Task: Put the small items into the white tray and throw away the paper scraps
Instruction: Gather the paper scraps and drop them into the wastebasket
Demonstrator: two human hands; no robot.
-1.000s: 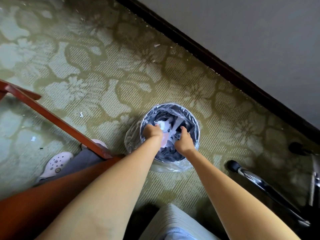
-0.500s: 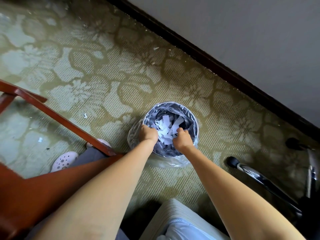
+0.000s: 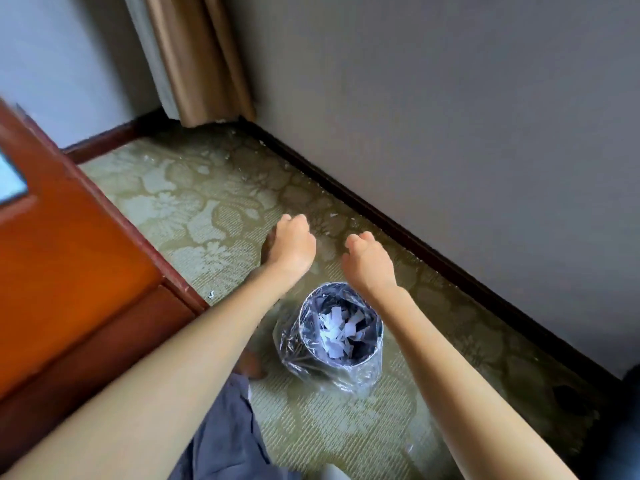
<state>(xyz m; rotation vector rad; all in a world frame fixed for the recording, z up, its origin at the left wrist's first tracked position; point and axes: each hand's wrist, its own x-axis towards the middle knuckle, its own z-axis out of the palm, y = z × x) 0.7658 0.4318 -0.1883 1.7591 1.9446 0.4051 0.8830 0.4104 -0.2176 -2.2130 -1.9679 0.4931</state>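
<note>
While your hands hang over the floor, take stock from the biggest thing down. Beyond the bin rises the grey wall. Under the bin spreads the patterned carpet, and to the left of it stands the wooden desk. The bin sits upright, with a clear plastic bag draped loosely down its outside. The paper scraps lie in a white heap inside.

Your left hand is beyond the bin and to its left. Your right hand is just past the far rim. Both show you their backs, with fingers loosely curled and nothing visible in them, though the palms are hidden.

This throw looks finished, but the job probably isn't. A white fleck lies on the carpet left of the bin, near the desk's edge, and paler specks are scattered beyond the bin near the foot of the wall. Pinch each one with your fingertips and carry it low over the bin's mouth. Let go only there, because light paper drifts. Keep clear of the loose bag so the bin doesn't tip. The white tray is out of view.
</note>
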